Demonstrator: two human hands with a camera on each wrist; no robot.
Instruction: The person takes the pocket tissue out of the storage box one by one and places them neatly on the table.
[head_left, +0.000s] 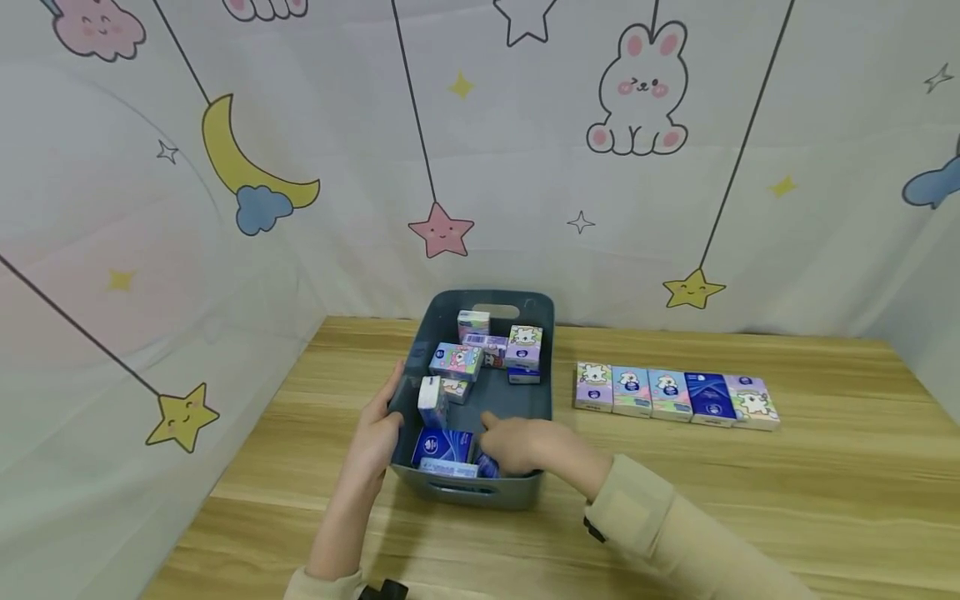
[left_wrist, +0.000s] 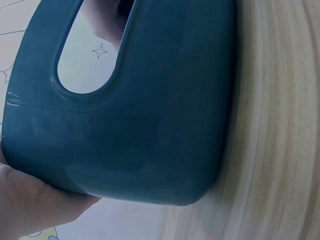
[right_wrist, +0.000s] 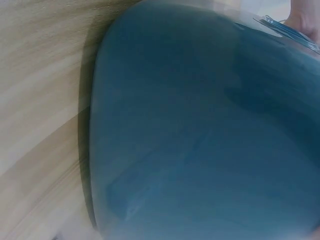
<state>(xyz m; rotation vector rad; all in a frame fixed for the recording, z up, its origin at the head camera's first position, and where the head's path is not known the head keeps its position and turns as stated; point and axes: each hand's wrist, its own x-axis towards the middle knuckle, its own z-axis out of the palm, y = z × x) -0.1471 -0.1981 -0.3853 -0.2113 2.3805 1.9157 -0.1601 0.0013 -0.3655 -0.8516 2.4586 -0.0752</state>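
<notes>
A wooden table (head_left: 825,500) is topped by a blue-grey bin (head_left: 522,493); five packs (head_left: 669,396) are lined up to its right — probably for tidiness. The bin's left rim is gripped by the left hand (head_left: 377,432), presumably for steadying. The right hand (head_left: 516,444) is dipped among loose packs (head_left: 442,444) — finger hold can't be told. Label wording can't be read.

Soft, even light; haze in the right wrist view

In the head view, the white cartoon-printed cloth backdrop (head_left: 360,100) and the pale striped wooden table (head_left: 825,467) are lit gently, and outlines are kept crisp. A faint shadow is cast beside the dark blue-green plastic basket (head_left: 517,493). In the left wrist view, the basket is left dim, with dull sheen. In the right wrist view, detail is softened by blur.
</notes>
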